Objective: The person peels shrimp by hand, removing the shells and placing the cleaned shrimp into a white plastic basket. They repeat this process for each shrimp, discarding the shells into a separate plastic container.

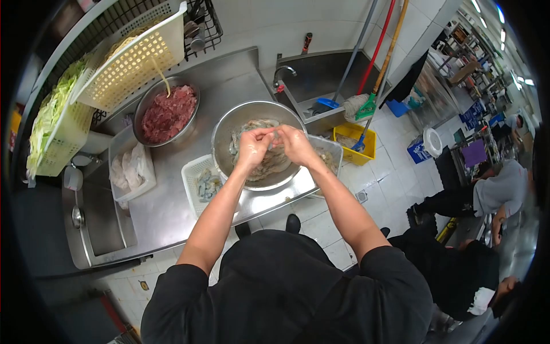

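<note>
Both hands meet over the big steel bowl (229, 129) at the middle of the counter (166, 212). The left hand (253, 146) and the right hand (295, 143) are curled in, fingertips pinched together on one small shrimp (274, 135) held between them just above the heap, so neither hand is open and each has a share of that one piece. It looks like shelling or cleaning work, though the piece is too small to see how far it has got.

By my judgement the job is in its earlier half. The bowl holds a good pile of raw shrimp (269, 163), grey and wet, while the white perforated basket (197, 183) just to the left of the bowl carries only a modest handful of shrimp (207, 184) that seem done. A clear tub (332, 150) touching the bowl's right side holds something pale, perhaps shells; I cannot tell.

Around it, a second steel bowl of minced meat (168, 113) sits behind and to the left, a tray of pale pieces (130, 166) is near the counter's left sink (103, 221), and tilted baskets of noodles (134, 57) and shredded cabbage (54, 114) lean against the rack behind. Mops (366, 63) stand in the corner sink to the right. Nothing crowds the hands, though the baskets hang close over the meat. Other people crouch on the floor well to the right, apart from this work.
</note>
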Available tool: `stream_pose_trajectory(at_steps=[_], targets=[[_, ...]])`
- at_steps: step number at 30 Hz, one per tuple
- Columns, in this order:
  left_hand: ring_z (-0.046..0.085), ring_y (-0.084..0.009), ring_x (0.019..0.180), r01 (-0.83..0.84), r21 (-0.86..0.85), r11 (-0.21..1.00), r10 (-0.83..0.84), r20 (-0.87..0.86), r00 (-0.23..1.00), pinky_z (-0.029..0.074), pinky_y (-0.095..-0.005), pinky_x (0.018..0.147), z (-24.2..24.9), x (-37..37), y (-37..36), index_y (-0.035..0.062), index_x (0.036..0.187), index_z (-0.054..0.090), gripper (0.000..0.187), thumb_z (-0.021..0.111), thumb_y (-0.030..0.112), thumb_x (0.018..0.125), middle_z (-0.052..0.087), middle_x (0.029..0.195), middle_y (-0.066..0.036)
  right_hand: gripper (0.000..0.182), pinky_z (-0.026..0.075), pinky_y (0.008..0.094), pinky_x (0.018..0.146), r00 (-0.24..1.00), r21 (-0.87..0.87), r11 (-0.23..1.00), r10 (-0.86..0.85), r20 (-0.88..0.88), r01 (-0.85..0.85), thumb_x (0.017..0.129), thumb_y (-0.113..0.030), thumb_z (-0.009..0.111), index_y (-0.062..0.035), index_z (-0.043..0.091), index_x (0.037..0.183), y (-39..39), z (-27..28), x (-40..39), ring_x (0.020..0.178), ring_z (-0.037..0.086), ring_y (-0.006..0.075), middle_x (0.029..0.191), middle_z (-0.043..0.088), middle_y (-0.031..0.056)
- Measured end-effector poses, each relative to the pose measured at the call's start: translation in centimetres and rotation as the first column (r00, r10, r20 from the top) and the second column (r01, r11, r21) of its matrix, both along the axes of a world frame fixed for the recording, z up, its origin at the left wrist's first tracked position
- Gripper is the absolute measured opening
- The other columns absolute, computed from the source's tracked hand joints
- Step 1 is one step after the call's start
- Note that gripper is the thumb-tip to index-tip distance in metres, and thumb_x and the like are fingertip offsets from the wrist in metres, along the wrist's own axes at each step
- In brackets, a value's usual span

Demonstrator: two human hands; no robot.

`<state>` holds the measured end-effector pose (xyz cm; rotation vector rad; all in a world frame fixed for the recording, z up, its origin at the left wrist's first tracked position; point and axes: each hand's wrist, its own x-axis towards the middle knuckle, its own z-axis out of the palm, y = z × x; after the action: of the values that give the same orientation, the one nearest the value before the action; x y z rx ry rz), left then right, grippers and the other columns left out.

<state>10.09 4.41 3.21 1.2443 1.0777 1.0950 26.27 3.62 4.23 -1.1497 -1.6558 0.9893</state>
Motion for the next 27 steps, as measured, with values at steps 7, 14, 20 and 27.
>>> stream_pose_trajectory(at_steps=[7,14,20,27], targets=[[0.067,-0.0134,0.071,0.013,-0.265,0.964,0.050,0.229,0.972,0.052,-0.0232,0.065,0.7,-2.5,0.5,-0.0053,0.104,0.072,0.017,0.073,0.004,0.090,0.074,0.087,-0.009,0.012,0.055,0.0463,0.072,0.927,0.249,0.931,0.179,0.329,-0.268,0.091,-0.001,0.056,0.0058,0.060,0.100,1.0,1.5,-0.4,0.081,0.071,0.0401,0.084,0.068,0.0255],[0.069,-0.0161,0.079,0.056,-0.362,0.930,0.083,0.357,0.931,0.052,-0.0247,0.069,0.2,-3.6,-0.1,-0.0070,0.105,0.070,0.022,0.078,0.003,0.087,0.074,0.094,-0.012,0.015,0.053,0.0494,0.067,0.886,0.191,0.948,0.151,0.439,-0.256,0.087,-0.009,0.062,0.0059,0.062,0.085,1.8,3.3,-1.0,0.074,0.069,0.0423,0.074,0.066,0.0250],[0.068,-0.0140,0.083,0.004,-0.369,0.930,0.148,0.383,0.912,0.050,-0.0248,0.072,0.6,-3.6,-0.2,-0.0051,0.104,0.071,0.021,0.078,0.001,0.085,0.074,0.093,-0.011,0.019,0.053,0.0511,0.067,0.912,-0.051,0.974,0.225,0.343,-0.221,0.084,-0.013,0.062,0.0060,0.064,0.081,1.3,4.9,-1.5,0.074,0.067,0.0461,0.073,0.065,0.0276],[0.066,-0.0121,0.079,-0.021,-0.326,0.945,0.149,0.374,0.915,0.047,-0.0238,0.066,0.6,-3.3,-0.5,-0.0029,0.099,0.074,0.016,0.078,0.001,0.084,0.074,0.089,-0.009,0.019,0.052,0.0525,0.069,0.883,0.268,0.947,0.035,0.468,-0.180,0.087,-0.013,0.060,0.0058,0.064,0.083,1.0,2.5,-2.3,0.078,0.066,0.0487,0.076,0.065,0.0302]])
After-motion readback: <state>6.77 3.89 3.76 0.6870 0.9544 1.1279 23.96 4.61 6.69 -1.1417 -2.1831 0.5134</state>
